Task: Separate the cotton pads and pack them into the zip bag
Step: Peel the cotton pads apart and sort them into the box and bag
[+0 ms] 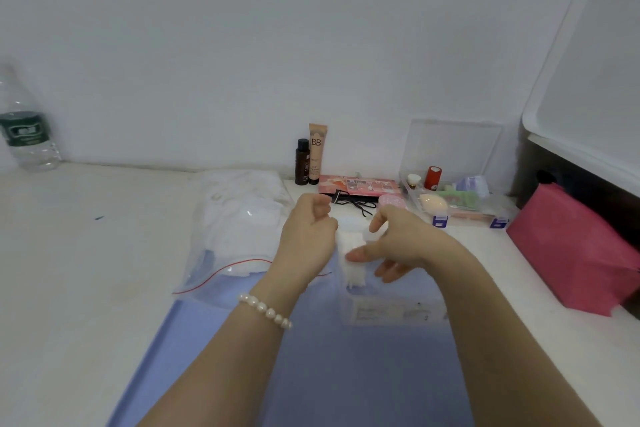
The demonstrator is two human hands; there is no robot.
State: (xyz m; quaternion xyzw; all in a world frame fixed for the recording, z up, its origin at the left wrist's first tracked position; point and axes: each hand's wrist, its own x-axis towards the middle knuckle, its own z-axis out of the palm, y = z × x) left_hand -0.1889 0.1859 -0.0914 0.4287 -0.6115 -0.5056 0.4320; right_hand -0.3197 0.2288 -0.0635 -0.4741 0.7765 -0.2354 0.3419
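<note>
A small stack of white cotton pads (354, 262) hangs between my two hands above the blue mat (311, 374). My left hand (306, 239), with a pearl bracelet on its wrist, has its fingers curled and holds the stack by its left edge. From the right, my right hand (398, 243) pinches the pads, thumb on the front face and index finger raised over the top edge. The clear zip bag (207, 274) with a red zip line lies open to the left, with several white cotton pads (242, 218) inside it.
A clear plastic wrapper (391, 312) lies on the mat under my right hand. Behind stand a dark bottle (302, 163), a BB cream tube (317, 152), a pink palette (360, 185) and a clear organiser box (457, 204). There is a pink pouch (575, 253) at right and a water bottle (26, 128) far left.
</note>
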